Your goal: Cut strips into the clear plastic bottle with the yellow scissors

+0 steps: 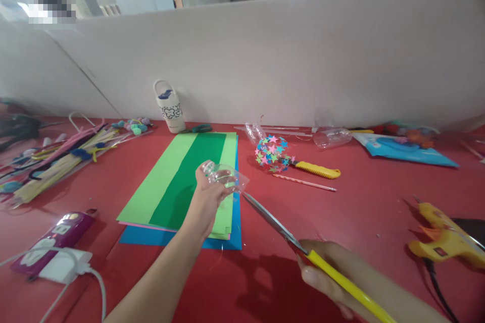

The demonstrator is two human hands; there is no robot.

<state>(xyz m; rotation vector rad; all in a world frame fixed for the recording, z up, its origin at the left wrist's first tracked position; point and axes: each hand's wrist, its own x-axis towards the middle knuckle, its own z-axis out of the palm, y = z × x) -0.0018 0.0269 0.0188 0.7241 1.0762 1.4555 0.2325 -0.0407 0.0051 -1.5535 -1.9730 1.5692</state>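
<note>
While I watch from above, the red worktop (359, 217) carries everything, its tools spread around the rim, presumably so the middle has room for both hands. The paper (182, 181) lies stacked flat left of centre, the larger blue sheet lowest. To the right, the glue gun (439, 237) rests on its side, probably parked within reach. My scissors (275, 222) slant up and leftward, tip just beside the clear bottle top (227, 179), which I have above the paper's right edge. I grip that piece near its neck, I judge, because this leaves the flared, thin rim exposed and steadies something that would flex easily.

My right arm enters from the lower right, palm turned inward, and the right hand (326, 267) has its fingers wrapped around the yellow handles; I can't tell whether the blades are parted. My left forearm rises diagonally from below, the left hand (206, 197) pinching the bottle top lightly between thumb and fingers.
</note>
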